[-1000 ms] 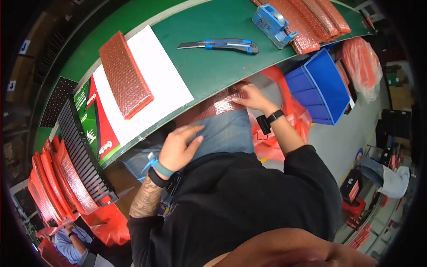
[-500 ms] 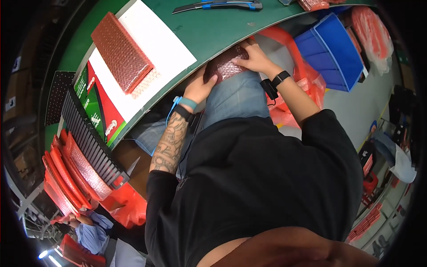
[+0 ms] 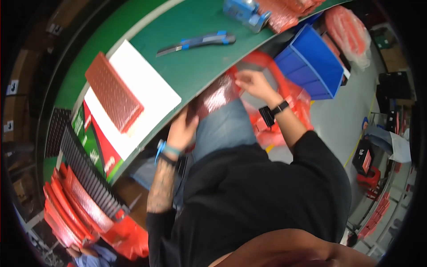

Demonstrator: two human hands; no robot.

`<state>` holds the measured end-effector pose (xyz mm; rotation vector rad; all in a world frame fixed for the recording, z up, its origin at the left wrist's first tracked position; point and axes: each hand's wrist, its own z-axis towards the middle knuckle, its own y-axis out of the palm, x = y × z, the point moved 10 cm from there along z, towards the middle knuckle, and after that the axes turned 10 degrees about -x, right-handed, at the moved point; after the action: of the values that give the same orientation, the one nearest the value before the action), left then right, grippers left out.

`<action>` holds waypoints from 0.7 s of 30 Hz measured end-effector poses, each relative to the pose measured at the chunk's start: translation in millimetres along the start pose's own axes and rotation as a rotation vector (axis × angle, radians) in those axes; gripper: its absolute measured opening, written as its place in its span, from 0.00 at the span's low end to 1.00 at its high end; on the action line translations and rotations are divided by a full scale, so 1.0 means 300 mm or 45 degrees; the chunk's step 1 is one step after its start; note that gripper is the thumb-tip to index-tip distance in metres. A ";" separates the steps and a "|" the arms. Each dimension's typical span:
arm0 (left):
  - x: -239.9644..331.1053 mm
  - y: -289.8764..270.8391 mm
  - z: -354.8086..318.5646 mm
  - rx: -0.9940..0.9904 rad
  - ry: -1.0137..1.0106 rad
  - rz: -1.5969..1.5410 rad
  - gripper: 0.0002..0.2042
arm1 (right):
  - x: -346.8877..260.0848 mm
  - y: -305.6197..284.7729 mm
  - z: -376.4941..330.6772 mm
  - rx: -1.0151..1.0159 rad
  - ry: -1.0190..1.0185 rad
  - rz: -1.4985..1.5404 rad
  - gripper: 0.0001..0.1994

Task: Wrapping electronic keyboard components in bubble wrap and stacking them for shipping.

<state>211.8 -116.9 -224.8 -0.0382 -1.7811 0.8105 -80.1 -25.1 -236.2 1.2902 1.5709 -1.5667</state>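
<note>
A shiny red bubble-wrap pouch (image 3: 218,99) lies across my lap, partly under the edge of the green table. My left hand (image 3: 181,132) grips its left end, thumb on top and the other fingers mostly hidden. At the pouch's right end my right hand (image 3: 254,84) pinches the edge, its fingers curled and a little blurred. Another red bubble-wrap pouch (image 3: 114,94) rests on a white sheet (image 3: 158,89) on the table. A utility knife (image 3: 195,43) with blue parts lies beyond, blade out.
A blue tape dispenser (image 3: 247,13) and more red bubble wrap (image 3: 284,15) stand at the far table edge. On the right is a blue bin (image 3: 309,66) beside red plastic film (image 3: 291,95). At left, a black slotted rack (image 3: 91,167) adjoins upright red pouches (image 3: 73,207).
My right hand has come off the top of the pouch to its right edge. The pouch shows more of its shiny face. The view has shifted, bringing the tape dispenser into sight.
</note>
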 end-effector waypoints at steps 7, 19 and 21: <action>0.758 -0.260 -0.154 -0.375 0.301 -0.045 0.18 | -0.410 -0.607 -0.001 0.588 -0.261 0.371 0.11; 0.960 -0.309 0.291 0.259 0.715 0.552 0.20 | -0.399 -0.770 0.398 0.137 0.167 -0.557 0.13; 0.939 -0.329 0.421 0.480 0.730 0.674 0.29 | -0.426 -0.740 0.418 0.076 0.191 -0.467 0.13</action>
<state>33.3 -140.4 44.7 -0.4620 -1.0605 1.3463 -260.7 -142.1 -48.8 1.2252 1.9560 -1.7798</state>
